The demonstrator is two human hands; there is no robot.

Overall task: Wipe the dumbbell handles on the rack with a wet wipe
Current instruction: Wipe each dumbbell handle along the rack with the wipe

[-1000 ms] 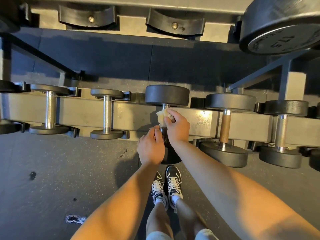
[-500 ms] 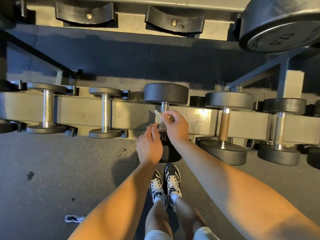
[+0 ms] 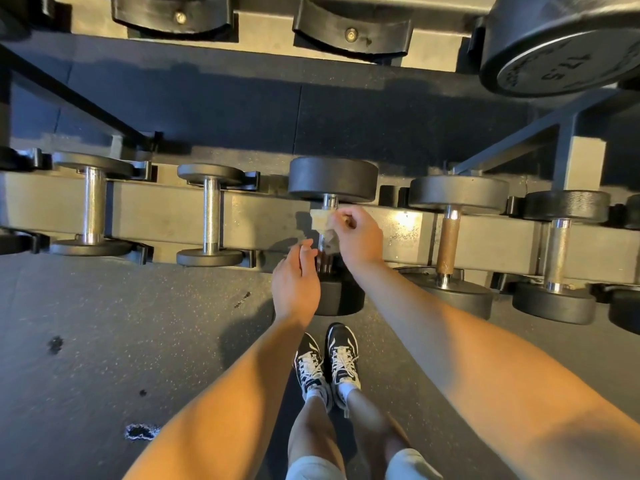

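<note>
Wet wipe sits on the upper part of the centre dumbbell handle, just below its far head, the dumbbell lying across the rack rail mid-frame. Right hand pinches the wipe with curled fingers from the 3 o'clock side. Left hand is at 7 o'clock of the wipe, fingers loose and fairly straight beside the lower handle, holding nothing, contact with bar unclear; chrome-handled dumbbell at 9 o'clock, brown-handled dumbbell at 3 o'clock, shoes at 6 o'clock on the floor.
</note>
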